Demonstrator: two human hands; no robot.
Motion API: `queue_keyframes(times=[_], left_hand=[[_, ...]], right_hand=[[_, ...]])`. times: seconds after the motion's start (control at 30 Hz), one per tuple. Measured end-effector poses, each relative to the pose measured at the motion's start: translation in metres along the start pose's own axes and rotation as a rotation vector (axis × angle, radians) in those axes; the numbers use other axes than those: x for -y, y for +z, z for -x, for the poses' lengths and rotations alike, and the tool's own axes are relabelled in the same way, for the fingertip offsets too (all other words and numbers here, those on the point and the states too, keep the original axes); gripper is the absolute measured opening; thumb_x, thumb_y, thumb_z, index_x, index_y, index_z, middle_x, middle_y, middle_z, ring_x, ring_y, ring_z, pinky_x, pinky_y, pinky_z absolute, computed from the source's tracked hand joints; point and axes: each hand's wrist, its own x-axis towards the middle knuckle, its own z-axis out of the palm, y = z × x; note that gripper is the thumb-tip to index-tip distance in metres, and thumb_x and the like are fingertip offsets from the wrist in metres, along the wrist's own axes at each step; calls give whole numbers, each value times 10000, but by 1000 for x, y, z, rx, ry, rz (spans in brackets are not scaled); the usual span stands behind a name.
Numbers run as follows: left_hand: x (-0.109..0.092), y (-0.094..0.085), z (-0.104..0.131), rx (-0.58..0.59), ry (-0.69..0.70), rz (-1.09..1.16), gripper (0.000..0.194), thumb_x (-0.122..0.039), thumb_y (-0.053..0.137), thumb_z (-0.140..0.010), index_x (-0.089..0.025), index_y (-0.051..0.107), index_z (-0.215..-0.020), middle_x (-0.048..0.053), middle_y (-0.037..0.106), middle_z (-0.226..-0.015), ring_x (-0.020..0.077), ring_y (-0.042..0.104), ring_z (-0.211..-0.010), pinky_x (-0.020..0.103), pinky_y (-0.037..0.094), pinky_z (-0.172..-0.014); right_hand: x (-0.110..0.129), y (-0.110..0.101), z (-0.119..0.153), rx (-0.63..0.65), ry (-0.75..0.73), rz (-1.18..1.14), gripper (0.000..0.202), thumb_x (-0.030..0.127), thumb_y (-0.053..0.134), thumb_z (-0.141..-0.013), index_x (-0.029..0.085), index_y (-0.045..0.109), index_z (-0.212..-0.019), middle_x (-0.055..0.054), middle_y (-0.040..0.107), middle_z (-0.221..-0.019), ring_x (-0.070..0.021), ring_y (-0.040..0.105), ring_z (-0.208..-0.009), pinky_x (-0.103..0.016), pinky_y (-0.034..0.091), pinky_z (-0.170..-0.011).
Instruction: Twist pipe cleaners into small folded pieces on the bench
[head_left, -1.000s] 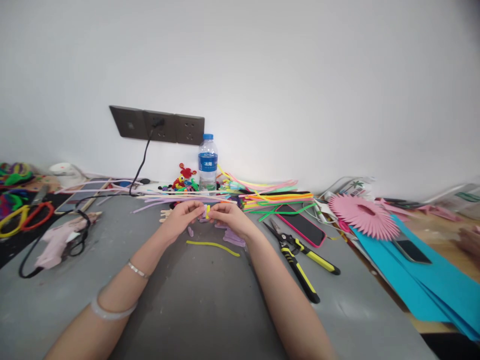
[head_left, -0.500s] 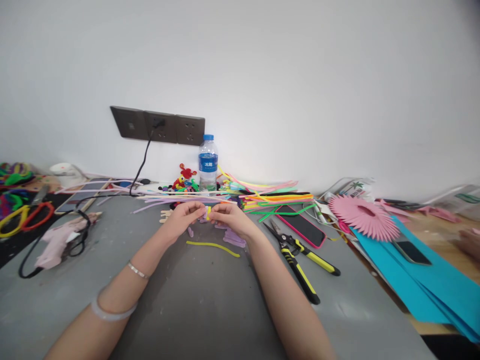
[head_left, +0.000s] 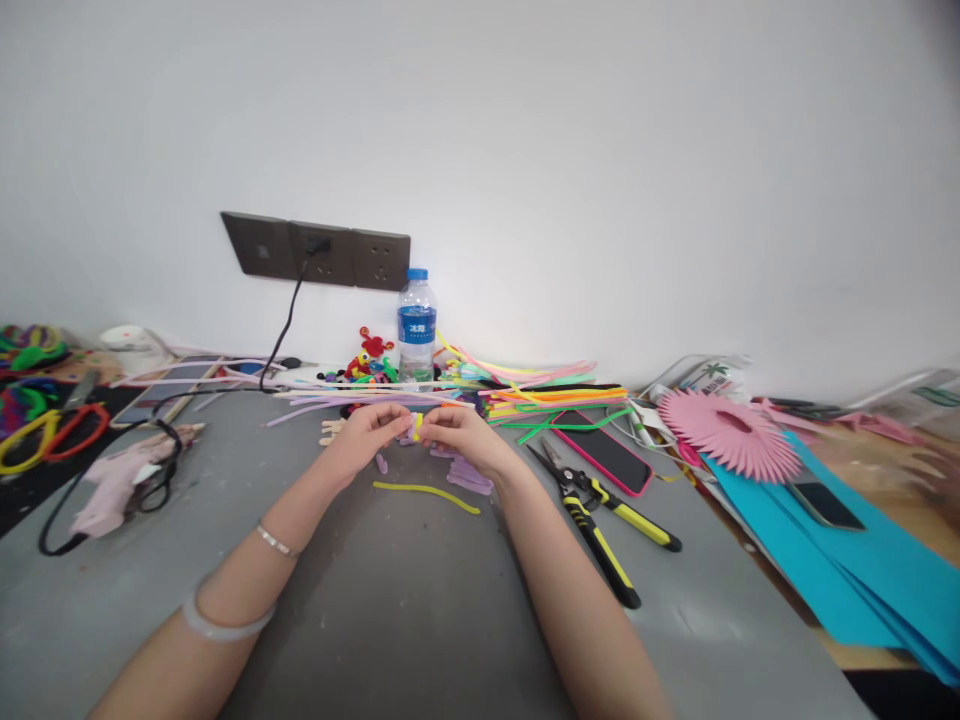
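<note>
My left hand [head_left: 375,432] and my right hand [head_left: 459,436] meet above the grey table, fingers pinched around a small yellow and purple piece [head_left: 417,428] between them. Fingertips hide part of it. Below my hands a yellow pipe cleaner [head_left: 426,490] lies loose on the table. Purple fuzzy pieces [head_left: 469,474] rest beside and partly under my right hand, and a short purple bit [head_left: 382,464] lies near my left hand.
Behind my hands are pipe cleaner bundles [head_left: 555,402] and a water bottle [head_left: 417,325]. Pliers [head_left: 600,530] and a phone [head_left: 604,452] lie right; a pink glue gun [head_left: 112,485] and scissors [head_left: 75,432] lie left. Blue sheets [head_left: 847,570] are far right, near another person's hand [head_left: 937,475].
My hands hold nearly the same pose on the small piece. At the far right edge, the other person's hand has moved up and its fingers now look spread.
</note>
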Motion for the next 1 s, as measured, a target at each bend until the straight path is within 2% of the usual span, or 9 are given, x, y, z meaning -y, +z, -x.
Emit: queue_keyframes(times=[0.3, 0.57, 0.77, 0.93, 1.0], left_hand=[[-2, 1, 2, -8, -56, 3, 366, -530, 666, -739, -165, 634, -734, -9, 541, -653, 105, 380, -539, 201, 310, -437], [-1, 1, 1, -9, -36, 6, 339, -502, 668, -755, -164, 650, -755, -10, 563, -657, 99, 396, -540, 200, 340, -455], [0, 0, 1, 8, -63, 10, 364, -521, 672, -748, -159, 660, -779, -2, 549, -677, 103, 393, -549, 179, 368, -396], [-4, -9, 2, 110, -77, -61, 390, -532, 665, -742, -142, 656, -759, 29, 584, -725, 144, 519, -622, 225, 491, -445], [-3, -12, 2, 146, -77, -146, 373, -512, 644, -760, -140, 652, -737, 43, 615, -739, 160, 567, -610, 259, 513, -483]], right_hand=[[1, 0, 0, 8, 5, 8, 261, 398, 758, -694, 151, 682, -732, 12, 649, -670, -65, 501, -573, -186, 313, -523], [-1, -1, 0, 10, 9, -4, 273, 400, 769, -688, 148, 682, -745, 13, 643, -678, -63, 503, -583, -182, 324, -532], [0, -2, 0, 14, 10, 0, 271, 400, 763, -683, 150, 676, -740, 15, 643, -673, -63, 508, -580, -187, 327, -530], [10, -4, 8, 91, 30, 186, 226, 364, 729, -698, 151, 661, -727, -5, 662, -678, -82, 528, -550, -204, 369, -502], [14, -4, 13, 93, 80, 298, 177, 323, 705, -710, 157, 642, -711, 2, 646, -609, -89, 521, -494, -208, 381, -464]])
